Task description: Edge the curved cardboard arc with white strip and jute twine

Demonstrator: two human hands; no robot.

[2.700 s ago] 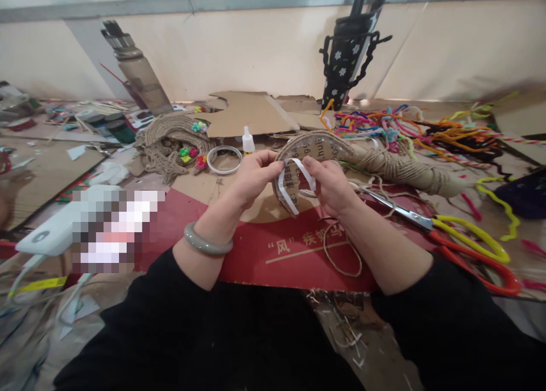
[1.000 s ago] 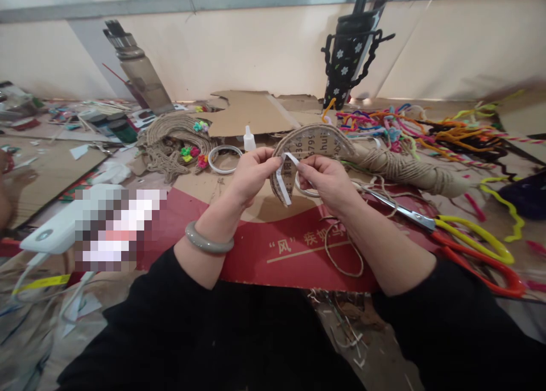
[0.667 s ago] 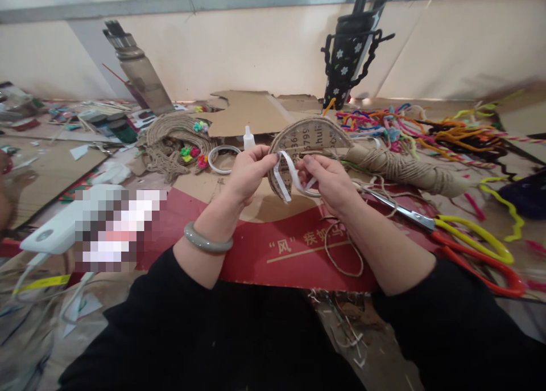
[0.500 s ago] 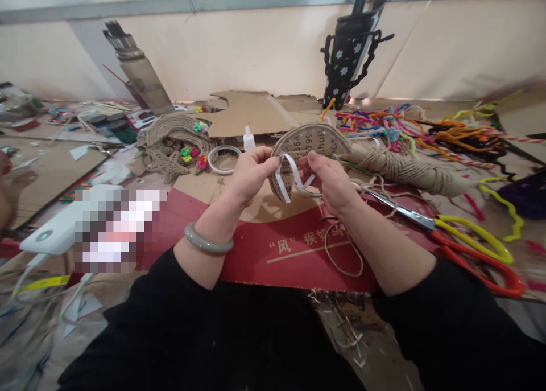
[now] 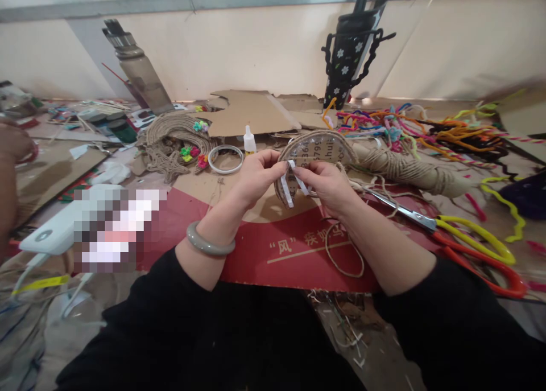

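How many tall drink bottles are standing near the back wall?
2: a grey translucent bottle at back left, and a black flower-patterned tumbler at back right, beyond the twine-edged cardboard. Any behind them would be hidden.

Board (image 5: 256, 260): open passage over its near middle. In the way: left hand (image 5: 262, 175) and right hand (image 5: 326, 183) above its far part, string loop (image 5: 327, 247) on its right, scissors (image 5: 418, 215) farther right.

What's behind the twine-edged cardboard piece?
Beyond the top of the twine-edged cardboard piece: torn brown cardboard. At its right end: a twine-wound tube, partly covered. What lies directly behind its middle can't be seen.
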